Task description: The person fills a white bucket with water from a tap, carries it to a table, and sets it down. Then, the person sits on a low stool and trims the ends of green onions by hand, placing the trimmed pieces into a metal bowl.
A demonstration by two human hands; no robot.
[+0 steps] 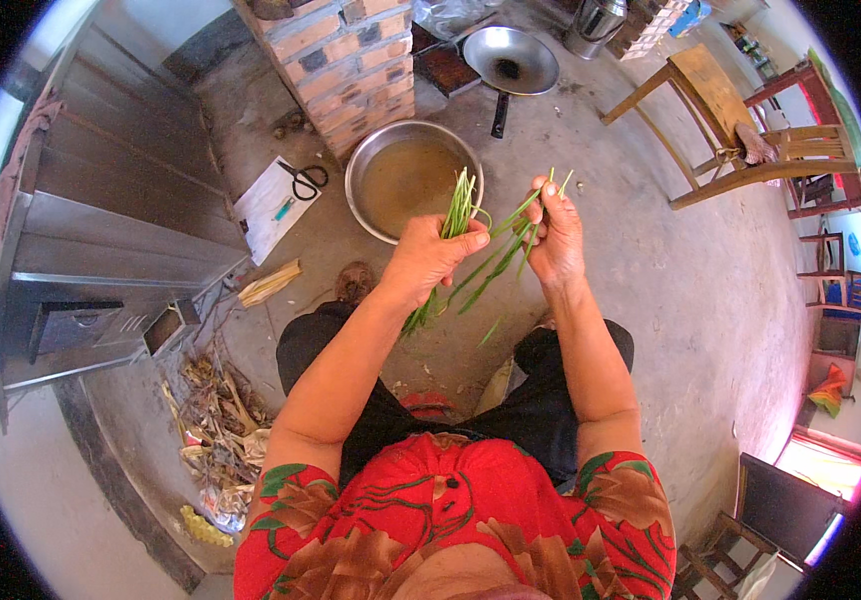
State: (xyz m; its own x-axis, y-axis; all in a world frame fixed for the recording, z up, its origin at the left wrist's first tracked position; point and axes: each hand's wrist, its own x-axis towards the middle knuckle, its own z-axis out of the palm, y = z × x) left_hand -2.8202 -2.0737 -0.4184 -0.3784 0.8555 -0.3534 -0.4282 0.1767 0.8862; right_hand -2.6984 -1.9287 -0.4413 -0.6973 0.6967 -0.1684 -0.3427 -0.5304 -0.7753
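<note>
Gripping a bunch of greens (458, 208) around its middle, the left fingers (467, 242) hold it lengthwise, pointing away toward the basin (353, 190); just to its right, the right fingers (562, 208) pinch a few loose stalks (498, 263) slanting back toward the bunch

A bare, smooth grey floor (691, 330) fills most of the room. Along its left edge stands a large grey metal-panelled unit (116, 215); at the near left corner a white wall (26, 480) has a dark band (106, 470) along its foot. A brick structure (356, 85) rises at the floor's far edge. Toward the far right corner are a narrow wooden table (709, 90) and a slatted wooden chair (811, 143). Bright, pink-tinged light (823, 466) glows beyond the right edge.
</note>
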